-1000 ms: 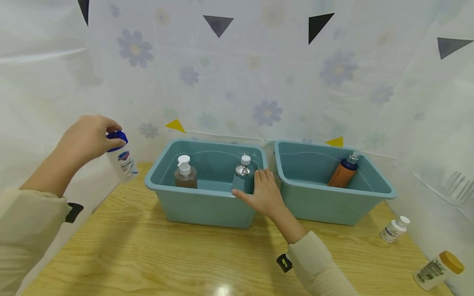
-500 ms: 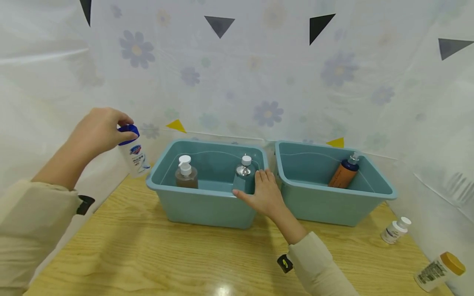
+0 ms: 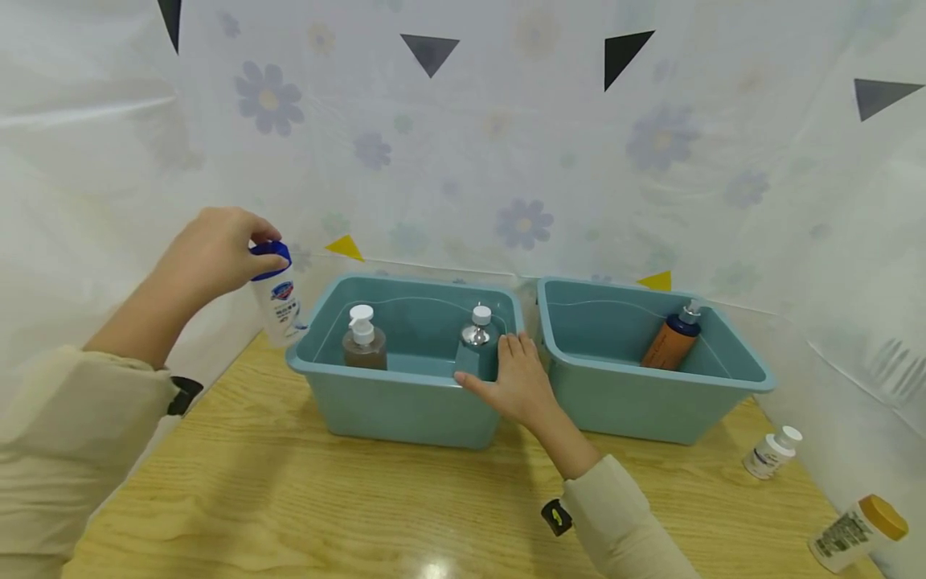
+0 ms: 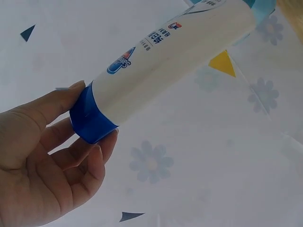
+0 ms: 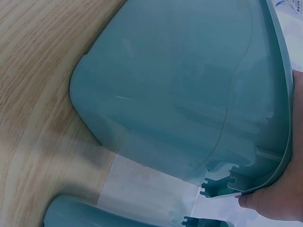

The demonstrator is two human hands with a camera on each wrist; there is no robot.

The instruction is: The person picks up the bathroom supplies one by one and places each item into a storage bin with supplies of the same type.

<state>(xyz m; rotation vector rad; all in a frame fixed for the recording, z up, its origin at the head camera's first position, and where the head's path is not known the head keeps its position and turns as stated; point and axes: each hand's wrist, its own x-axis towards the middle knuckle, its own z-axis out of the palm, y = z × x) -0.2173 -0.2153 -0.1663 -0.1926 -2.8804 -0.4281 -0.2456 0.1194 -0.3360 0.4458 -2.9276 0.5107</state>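
Note:
My left hand (image 3: 213,253) pinches the blue cap of a white body wash bottle (image 3: 278,310) between thumb and fingers. The bottle hangs tilted beside the left end of the left teal bin (image 3: 405,410), its lower end overlapping the rim in the head view. The left wrist view shows the blue cap (image 4: 92,116) in my fingertips. My right hand (image 3: 519,382) rests on that bin's front right corner, thumb along the front rim and extended fingers along the right rim. Inside stand a brownish pump bottle (image 3: 364,354) and a clear bottle with a white cap (image 3: 473,354).
A second teal bin (image 3: 629,402) stands to the right, with an orange pump bottle (image 3: 669,346) leaning inside. A small white bottle (image 3: 770,454) and a white bottle with a yellow cap (image 3: 857,531) are at the table's right side. A patterned sheet (image 3: 448,161) hangs behind.
My left hand has moved right with the body wash bottle and slightly up, bringing it from left of the bin to the bin's left rim. The right hand stays in place.

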